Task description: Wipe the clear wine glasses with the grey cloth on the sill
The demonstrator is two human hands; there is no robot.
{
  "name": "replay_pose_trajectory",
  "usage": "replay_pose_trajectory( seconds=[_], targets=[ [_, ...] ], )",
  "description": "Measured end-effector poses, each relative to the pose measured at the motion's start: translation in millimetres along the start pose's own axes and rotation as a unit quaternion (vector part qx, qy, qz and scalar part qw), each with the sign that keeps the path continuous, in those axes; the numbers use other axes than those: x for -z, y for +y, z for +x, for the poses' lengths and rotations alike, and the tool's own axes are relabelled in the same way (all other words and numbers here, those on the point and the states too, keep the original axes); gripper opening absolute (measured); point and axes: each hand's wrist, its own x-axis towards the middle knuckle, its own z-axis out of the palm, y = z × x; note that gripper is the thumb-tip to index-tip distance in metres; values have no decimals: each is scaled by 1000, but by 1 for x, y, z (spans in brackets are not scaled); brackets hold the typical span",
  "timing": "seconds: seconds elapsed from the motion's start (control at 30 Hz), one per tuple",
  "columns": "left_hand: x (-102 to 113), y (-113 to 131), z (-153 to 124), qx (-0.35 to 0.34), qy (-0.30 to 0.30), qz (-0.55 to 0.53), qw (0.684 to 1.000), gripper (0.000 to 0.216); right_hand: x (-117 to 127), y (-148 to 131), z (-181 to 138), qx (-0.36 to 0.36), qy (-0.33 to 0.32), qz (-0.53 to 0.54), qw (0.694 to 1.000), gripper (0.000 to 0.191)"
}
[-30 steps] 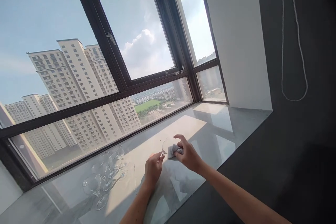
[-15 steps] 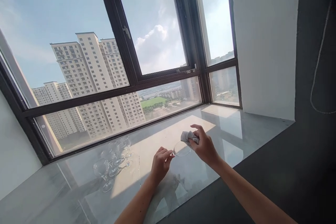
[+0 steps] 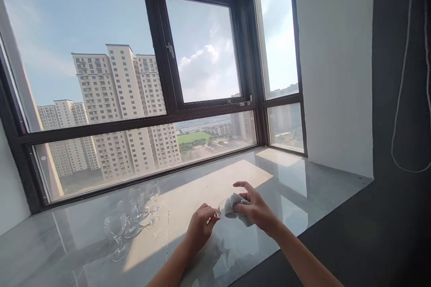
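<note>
Glass [image 3: 222, 209], clear and rounded, pinched in the left hand [image 3: 202, 224], crumpled grey cloth [image 3: 231, 205] bunched in the half-curled right hand [image 3: 256, 208]

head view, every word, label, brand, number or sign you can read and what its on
None can be read.
No lettering shows on the cloth in the right hand, the glass in the left hand or the standing glasses.
Any on the distant buildings would be too small to read.
</note>
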Motion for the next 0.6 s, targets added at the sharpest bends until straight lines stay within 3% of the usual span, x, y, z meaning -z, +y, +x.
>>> replay_pose_trajectory(
  seconds=[0.17,0.3,0.43,0.6],
  targets=[
    [-9,0,2,100,15,-122,987,25,-5,1,4,-23,139,139,980,63],
    [-14,3,4,150,-7,-237,960,34,-3,19,11,1,274,119,954,62],
    [-15,9,6,154,-6,-273,950,37,-12,37,12,23,251,8,968,51],
    [-16,7,4,177,43,-192,964,37,-41,30,3,37,206,-108,972,42]
  ],
)
